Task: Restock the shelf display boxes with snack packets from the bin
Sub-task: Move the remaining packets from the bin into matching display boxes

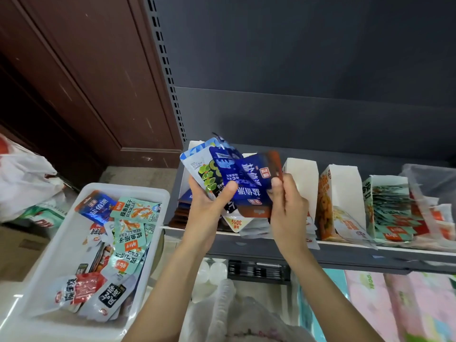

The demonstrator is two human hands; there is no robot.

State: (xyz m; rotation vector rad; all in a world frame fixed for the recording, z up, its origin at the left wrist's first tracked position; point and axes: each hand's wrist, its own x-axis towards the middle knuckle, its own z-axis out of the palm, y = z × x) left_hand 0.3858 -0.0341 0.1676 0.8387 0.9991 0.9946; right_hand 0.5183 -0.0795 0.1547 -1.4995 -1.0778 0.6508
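Note:
My left hand (pixel 209 203) grips a fanned stack of snack packets (pixel 222 169), white-green and blue ones, thumb pressed across their fronts. My right hand (pixel 287 201) pinches the right edge of the front blue and orange packet (pixel 251 193) of that stack. Both hands hover in front of the leftmost display box (pixel 183 178) on the dark shelf (pixel 345 253). To the lower left, the white plastic bin (pixel 74 233) holds several mixed snack packets (pixel 128 233).
More display boxes line the shelf to the right: a white one (pixel 303 178), an orange-printed one (pixel 343 193) and a green one (pixel 387 208) full of packets. White plastic bags (pixel 24 183) lie at far left. Pink packs (pixel 394 304) fill the shelf below.

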